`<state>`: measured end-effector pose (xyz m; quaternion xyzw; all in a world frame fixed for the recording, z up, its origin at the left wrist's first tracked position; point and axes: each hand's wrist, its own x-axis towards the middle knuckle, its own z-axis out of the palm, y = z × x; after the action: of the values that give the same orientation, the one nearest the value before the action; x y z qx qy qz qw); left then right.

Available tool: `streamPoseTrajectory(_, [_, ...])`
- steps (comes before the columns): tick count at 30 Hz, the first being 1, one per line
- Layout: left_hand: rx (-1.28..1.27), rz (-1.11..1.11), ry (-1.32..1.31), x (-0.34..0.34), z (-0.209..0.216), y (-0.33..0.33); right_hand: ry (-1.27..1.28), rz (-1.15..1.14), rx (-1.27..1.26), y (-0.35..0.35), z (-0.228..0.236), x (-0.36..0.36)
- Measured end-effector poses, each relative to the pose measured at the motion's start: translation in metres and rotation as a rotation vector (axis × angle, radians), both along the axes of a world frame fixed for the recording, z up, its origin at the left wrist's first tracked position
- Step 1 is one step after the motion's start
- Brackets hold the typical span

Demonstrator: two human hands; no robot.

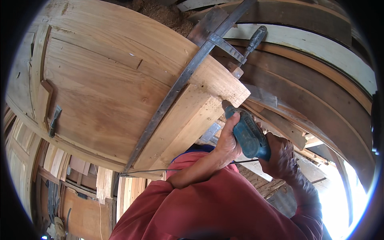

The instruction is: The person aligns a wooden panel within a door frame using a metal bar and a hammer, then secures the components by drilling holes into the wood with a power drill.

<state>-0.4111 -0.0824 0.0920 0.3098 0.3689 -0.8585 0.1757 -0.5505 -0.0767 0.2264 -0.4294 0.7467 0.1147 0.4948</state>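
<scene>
A blue-green corded power drill point(247, 138) points at the end of a wooden door frame point(224, 78), its front end up against the wood. My right hand point(280, 156) is closed round the drill's rear handle. Farther forward, my left hand point(229, 138) grips the side of the drill body, thumb on top. Fine wood shavings lie on the frame beside the drill's nose. The bit itself is hidden from me. A long steel bar clamp point(168, 96) crosses the door just left of the drill, its wooden-handled screw point(256, 38) at the far end.
A chisel point(55, 120) with a blue blade lies on the door's left part. Long boards point(296, 76) are stacked along the right. A dark cord point(148, 171) runs near my left forearm. Wood offcuts point(105, 182) and panels stand at the lower left.
</scene>
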Motion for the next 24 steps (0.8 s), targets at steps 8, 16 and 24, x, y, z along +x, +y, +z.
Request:
streamPoseTrajectory(8, [-0.059,0.005,0.081,-0.002,-0.048,0.006,0.033,0.084,0.145,-0.008,-0.034,-0.007])
streamPoseTrajectory(16, [-0.05,0.049,0.073,0.002,-0.031,0.004,0.025,0.152,0.007,0.009,-0.023,-0.004])
streamPoseTrajectory(24, [-0.137,-0.004,0.066,0.006,0.046,0.007,0.049,-0.008,-0.123,0.03,0.051,0.008])
